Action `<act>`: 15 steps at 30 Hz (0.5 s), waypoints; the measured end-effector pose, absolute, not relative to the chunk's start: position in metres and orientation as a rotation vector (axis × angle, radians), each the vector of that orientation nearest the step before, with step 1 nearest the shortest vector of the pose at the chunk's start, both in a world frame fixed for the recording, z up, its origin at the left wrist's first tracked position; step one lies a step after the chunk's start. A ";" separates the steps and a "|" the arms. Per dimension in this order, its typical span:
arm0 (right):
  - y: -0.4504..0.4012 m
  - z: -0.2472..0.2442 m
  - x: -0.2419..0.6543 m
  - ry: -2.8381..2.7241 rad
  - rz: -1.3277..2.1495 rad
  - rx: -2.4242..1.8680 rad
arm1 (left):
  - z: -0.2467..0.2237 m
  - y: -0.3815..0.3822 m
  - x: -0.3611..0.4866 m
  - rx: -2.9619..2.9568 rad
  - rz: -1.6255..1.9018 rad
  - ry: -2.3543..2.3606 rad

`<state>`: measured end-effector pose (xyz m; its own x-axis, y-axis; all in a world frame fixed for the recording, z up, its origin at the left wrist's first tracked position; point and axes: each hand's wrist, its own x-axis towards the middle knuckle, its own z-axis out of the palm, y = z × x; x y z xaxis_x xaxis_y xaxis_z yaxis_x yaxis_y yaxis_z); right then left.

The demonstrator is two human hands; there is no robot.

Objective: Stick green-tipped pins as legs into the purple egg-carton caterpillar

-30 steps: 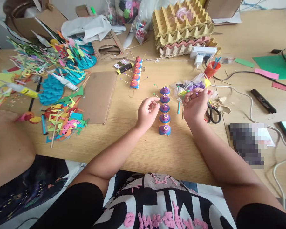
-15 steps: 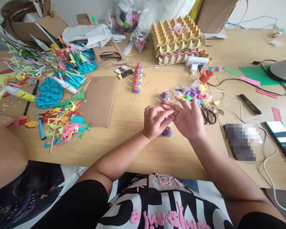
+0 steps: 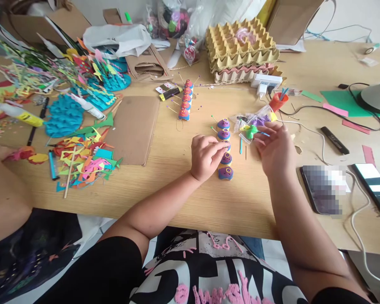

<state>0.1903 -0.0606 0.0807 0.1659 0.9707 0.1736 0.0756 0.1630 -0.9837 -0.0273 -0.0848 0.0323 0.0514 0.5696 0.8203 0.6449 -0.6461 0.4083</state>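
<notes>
Several purple-and-blue painted egg-carton bumps with yellow rings form a row in front of me, and two green-tipped sticks poke out at its far end. My left hand is over the middle of this row, thumb and fingertips pinched together; anything between them is too small to make out. To the right, my right hand is raised with its fingers apart and nothing in it, close to a green clay lump on a plastic bag. Farther back stands a red-and-blue row with purple-tipped sticks.
Paper scraps, a cardboard sheet and teal carton pieces lie left. Stacked egg trays stand behind. Phones, a cable and a red cup are right. Another person's arm rests at far left.
My right hand has moved away from my left hand, to the right, toward the clay and bag. My left hand stays over the row, its fingertips now pinched.
</notes>
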 end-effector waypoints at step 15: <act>-0.067 0.039 0.203 -2.018 -0.084 -2.015 | 0.027 -0.075 -0.030 -2.166 -1.740 -1.507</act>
